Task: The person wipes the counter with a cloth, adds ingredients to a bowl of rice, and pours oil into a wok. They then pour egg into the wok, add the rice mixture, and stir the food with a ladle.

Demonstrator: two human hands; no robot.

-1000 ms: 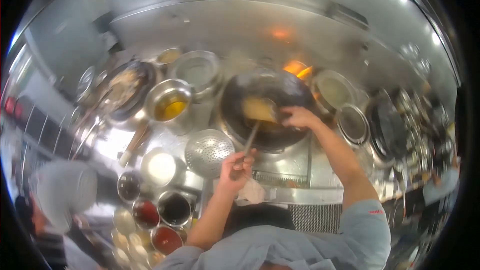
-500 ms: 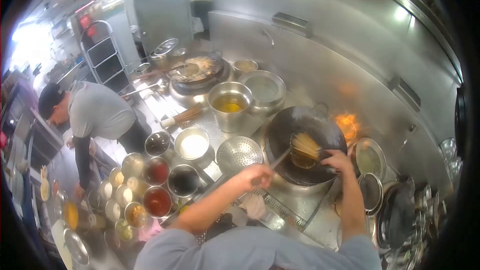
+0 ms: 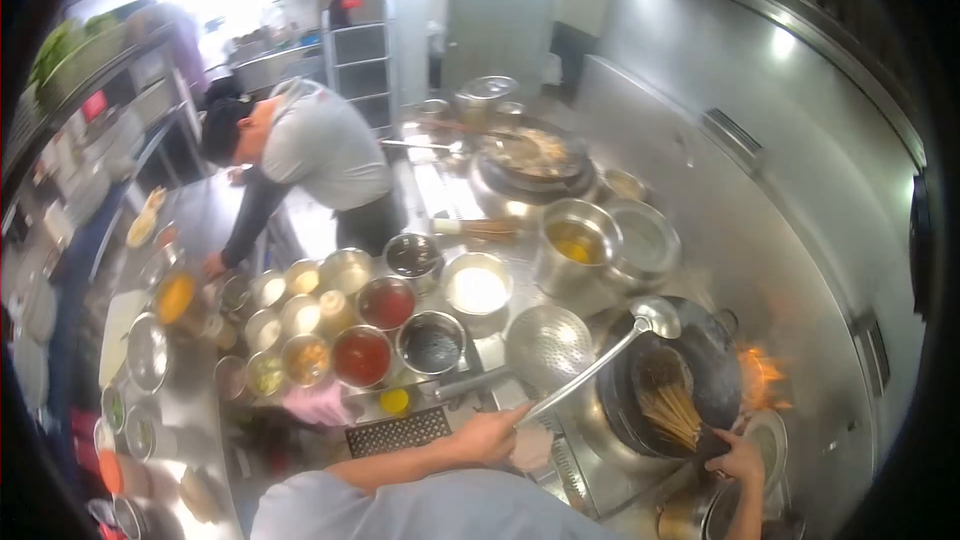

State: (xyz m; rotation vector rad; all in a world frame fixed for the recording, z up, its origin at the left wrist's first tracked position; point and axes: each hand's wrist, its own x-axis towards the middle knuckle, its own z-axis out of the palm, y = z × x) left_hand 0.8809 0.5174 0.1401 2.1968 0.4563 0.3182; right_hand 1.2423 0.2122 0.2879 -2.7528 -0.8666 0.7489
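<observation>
My left hand [image 3: 492, 436] is closed around the end of a long ladle [image 3: 585, 372]. The ladle's bowl is raised over the near-left rim of a dark wok [image 3: 715, 340]. My right hand [image 3: 737, 457] grips the dark handle of a bamboo wok brush [image 3: 672, 416]. Its splayed bristles point down into the wok, where some brownish liquid seems to lie. A perforated strainer [image 3: 548, 345] rests left of the wok. Orange flame [image 3: 763, 376] shows at the wok's right side.
Sauce pots, among them a red sauce pot [image 3: 362, 355], crowd the left counter. A tall oil pot [image 3: 578, 240] and a second wok [image 3: 530, 155] stand farther back. A co-worker [image 3: 325, 145] leans over a counter at left. Steel lids and pans sit at lower right.
The view has turned left. The ladle has come up out of the wok, its bowl now above the rim. The brush stays in my right hand, in the wok.
</observation>
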